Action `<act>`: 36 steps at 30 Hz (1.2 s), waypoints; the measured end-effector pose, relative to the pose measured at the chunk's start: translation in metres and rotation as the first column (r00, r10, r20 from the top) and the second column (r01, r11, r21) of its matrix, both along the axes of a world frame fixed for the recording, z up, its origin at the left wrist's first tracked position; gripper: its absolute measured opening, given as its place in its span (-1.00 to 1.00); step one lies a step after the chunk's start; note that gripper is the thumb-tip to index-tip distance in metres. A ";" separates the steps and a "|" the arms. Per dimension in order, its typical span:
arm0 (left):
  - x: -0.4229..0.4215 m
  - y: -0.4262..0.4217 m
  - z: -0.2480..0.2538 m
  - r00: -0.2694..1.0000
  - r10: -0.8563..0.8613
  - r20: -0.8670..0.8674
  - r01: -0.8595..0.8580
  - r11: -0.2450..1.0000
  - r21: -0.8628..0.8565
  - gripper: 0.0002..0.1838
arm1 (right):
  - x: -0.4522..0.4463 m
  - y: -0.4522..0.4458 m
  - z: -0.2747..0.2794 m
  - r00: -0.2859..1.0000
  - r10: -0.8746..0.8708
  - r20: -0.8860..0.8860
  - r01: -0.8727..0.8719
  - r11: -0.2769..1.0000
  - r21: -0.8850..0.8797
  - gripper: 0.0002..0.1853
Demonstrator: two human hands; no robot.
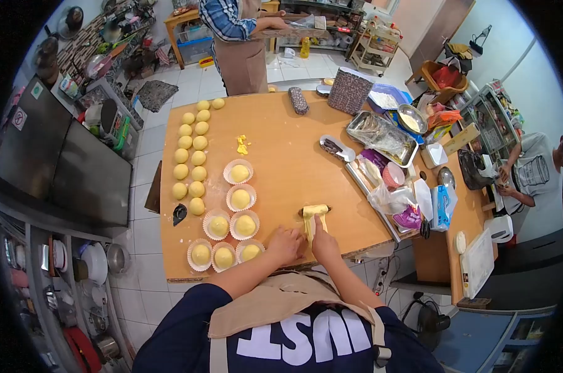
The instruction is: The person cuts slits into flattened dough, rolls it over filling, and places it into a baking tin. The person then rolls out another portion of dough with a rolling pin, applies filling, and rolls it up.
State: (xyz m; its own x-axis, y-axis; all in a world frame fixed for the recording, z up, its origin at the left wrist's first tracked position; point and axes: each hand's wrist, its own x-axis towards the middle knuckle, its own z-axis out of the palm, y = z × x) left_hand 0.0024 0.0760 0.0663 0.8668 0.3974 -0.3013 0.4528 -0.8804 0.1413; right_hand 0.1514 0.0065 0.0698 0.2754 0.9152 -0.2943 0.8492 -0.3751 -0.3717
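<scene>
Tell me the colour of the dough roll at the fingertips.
The dough roll is pale yellow, best seen in the head view.

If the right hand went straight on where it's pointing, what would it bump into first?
The right hand would likely meet the yellow dough roll first; its extended finger seems to touch it, though contact is hard to judge.

The dough strip point(316, 214) lies on the table point(272, 161). Left of it sit cupped dough balls point(239, 199), with loose dough balls point(198, 173) farther left; right and behind it lies a tray point(409, 158).
</scene>
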 end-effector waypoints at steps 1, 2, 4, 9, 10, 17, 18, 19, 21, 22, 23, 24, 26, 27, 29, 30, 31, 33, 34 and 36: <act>0.001 0.001 0.002 0.999 -0.014 -0.042 0.014 1.000 0.002 -0.22 | 0.000 0.001 -0.002 1.000 0.010 0.005 -0.010 1.000 0.007 -0.19; 0.001 0.001 0.003 0.996 -0.028 -0.083 0.028 1.000 0.003 -0.22 | 0.000 0.002 -0.005 1.000 0.020 0.009 -0.020 1.000 0.013 -0.18; -0.003 -0.001 -0.004 0.999 -0.045 0.007 0.044 0.995 0.094 -0.20 | 0.000 0.005 -0.004 0.999 0.034 0.019 -0.034 0.999 0.022 -0.17; -0.004 -0.005 -0.007 0.994 -0.029 0.101 0.016 0.992 0.127 -0.22 | 0.002 0.017 0.001 1.000 0.013 0.025 -0.012 0.999 -0.036 -0.12; -0.005 -0.004 -0.002 0.994 -0.031 0.104 0.020 0.994 0.106 -0.24 | 0.002 0.015 0.000 1.000 0.006 0.019 -0.006 1.000 -0.022 -0.11; -0.004 -0.007 -0.011 0.998 -0.048 -0.036 0.050 0.997 0.052 -0.26 | -0.007 0.000 -0.012 0.999 0.005 0.051 -0.006 1.000 0.022 -0.11; -0.004 -0.008 -0.013 0.998 -0.053 -0.035 0.056 0.996 0.069 -0.27 | -0.006 0.000 -0.011 0.999 0.001 0.053 -0.002 1.000 0.018 -0.13; -0.003 -0.008 -0.015 0.998 -0.059 -0.032 0.062 0.994 0.087 -0.27 | -0.006 0.002 -0.009 0.999 0.007 0.054 -0.008 1.000 0.007 -0.13; -0.003 -0.010 -0.014 0.998 -0.068 -0.005 0.068 0.991 0.118 -0.29 | -0.004 0.006 -0.006 0.998 0.022 0.056 -0.021 1.000 -0.015 -0.12; -0.004 -0.010 -0.010 0.997 -0.070 0.019 0.067 0.989 0.131 -0.30 | -0.003 0.005 -0.006 1.000 -0.006 0.028 0.006 1.000 -0.014 -0.13; -0.005 -0.010 -0.007 0.997 -0.069 0.044 0.062 0.987 0.145 -0.31 | 0.000 0.005 -0.006 1.000 -0.031 0.000 0.031 0.999 -0.013 -0.13; -0.005 -0.009 -0.007 0.997 -0.074 0.023 0.070 0.990 0.122 -0.30 | 0.001 0.006 -0.001 0.998 -0.054 -0.029 0.053 0.998 -0.013 -0.14; -0.005 -0.010 -0.008 0.996 -0.083 -0.021 0.085 0.994 0.069 -0.27 | 0.002 0.000 0.012 0.996 -0.081 -0.030 0.082 0.996 0.044 -0.12; -0.005 -0.010 -0.008 0.997 -0.070 -0.026 0.071 0.997 0.042 -0.26 | 0.001 -0.004 0.017 0.995 -0.099 -0.034 0.101 0.993 0.069 -0.11; -0.003 -0.009 -0.007 0.998 -0.057 -0.035 0.056 0.998 -0.007 -0.26 | 0.005 -0.007 0.014 0.996 -0.084 -0.006 0.084 0.995 0.056 -0.11; -0.003 -0.010 -0.007 0.998 -0.067 0.005 0.067 0.997 0.038 -0.26 | 0.007 -0.007 0.012 0.997 -0.076 0.010 0.076 0.996 0.053 -0.10; -0.005 -0.011 -0.008 0.996 -0.076 0.046 0.072 0.994 0.085 -0.26 | 0.009 -0.008 0.009 0.998 -0.069 0.006 0.068 0.996 0.051 -0.14; -0.009 -0.012 -0.014 0.991 -0.091 0.103 0.075 0.986 0.149 -0.25 | 0.009 -0.009 0.002 0.999 -0.046 -0.004 0.046 0.998 0.048 -0.21; -0.010 -0.012 -0.018 0.988 -0.096 0.118 0.076 0.983 0.166 -0.25 | 0.009 -0.009 0.001 0.999 -0.036 -0.010 0.037 0.998 0.051 -0.21; -0.012 -0.013 -0.020 0.987 -0.098 0.126 0.075 0.981 0.177 -0.24 | 0.008 -0.008 -0.001 1.000 -0.018 -0.023 0.019 0.998 0.053 -0.21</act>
State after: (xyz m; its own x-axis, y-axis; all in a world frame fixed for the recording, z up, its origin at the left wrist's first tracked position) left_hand -0.0092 0.0635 0.0460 0.9278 0.3549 -0.1151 0.3613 -0.9316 0.0394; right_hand 0.1590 -0.0019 0.0685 0.2862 0.9245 -0.2519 0.8334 -0.3699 -0.4106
